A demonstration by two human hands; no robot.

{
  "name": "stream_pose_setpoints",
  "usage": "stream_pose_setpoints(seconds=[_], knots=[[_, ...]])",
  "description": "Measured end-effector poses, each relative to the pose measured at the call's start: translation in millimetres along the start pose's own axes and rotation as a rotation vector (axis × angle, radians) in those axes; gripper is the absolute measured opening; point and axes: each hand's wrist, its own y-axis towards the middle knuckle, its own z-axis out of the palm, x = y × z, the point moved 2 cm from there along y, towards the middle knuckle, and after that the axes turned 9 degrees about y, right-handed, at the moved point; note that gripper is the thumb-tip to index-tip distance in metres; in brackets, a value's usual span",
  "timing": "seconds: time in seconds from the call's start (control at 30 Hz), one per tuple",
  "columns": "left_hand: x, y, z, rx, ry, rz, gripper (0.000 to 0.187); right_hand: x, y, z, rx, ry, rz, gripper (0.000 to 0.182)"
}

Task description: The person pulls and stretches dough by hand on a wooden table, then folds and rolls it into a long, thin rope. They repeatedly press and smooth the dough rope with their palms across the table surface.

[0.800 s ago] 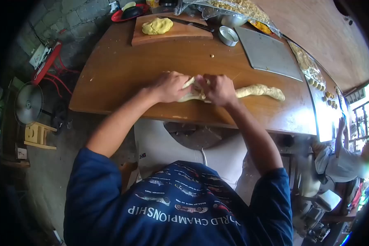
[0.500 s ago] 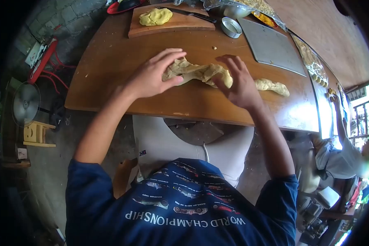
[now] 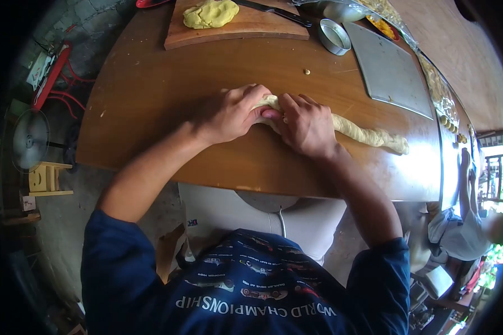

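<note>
A long pale rope of dough (image 3: 369, 135) lies across the brown wooden table (image 3: 167, 89), its free end reaching to the right. Around its left end my left hand (image 3: 237, 113) is closed, fingers curled over the dough. Right beside it my right hand (image 3: 308, 123) also grips the dough, thumb and fingers pressed in. A short pale stretch shows between the two hands; the rest there is hidden under the fingers.
At the back, a cutting board (image 3: 251, 38) bears a yellow dough lump (image 3: 211, 14) and a knife (image 3: 274, 11). Rightward are a round tin (image 3: 335, 37), a metal tray (image 3: 394, 72) and small dough balls (image 3: 447, 123). Another person (image 3: 466, 231) sits at the far right.
Both hands have come together and closed on the dough. The twisted piece between them is now mostly covered. The view has shifted slightly, with the table lower in it.
</note>
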Motion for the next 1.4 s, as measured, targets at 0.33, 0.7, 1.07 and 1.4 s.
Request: stream_pose_setpoints(seconds=[0.33, 0.7, 1.07, 1.4], knots=[[44, 47, 16, 0.152, 0.082, -0.028, 0.022, -41, 45, 2, 0.125, 0.097, 0.084, 0.025], [12, 10, 24, -0.123, 0.245, -0.062, 0.047, -23, 36, 11, -0.025, -0.02, 0.557, 0.08], [-28, -25, -3, -0.051, 0.304, -0.155, 0.078, -101, 46, -8, 0.302, -0.001, 0.313, 0.038], [-24, -24, -5, -0.074, 0.341, -0.176, 0.073, -79, 56, -25, 0.037, 0.138, 0.359, 0.014]])
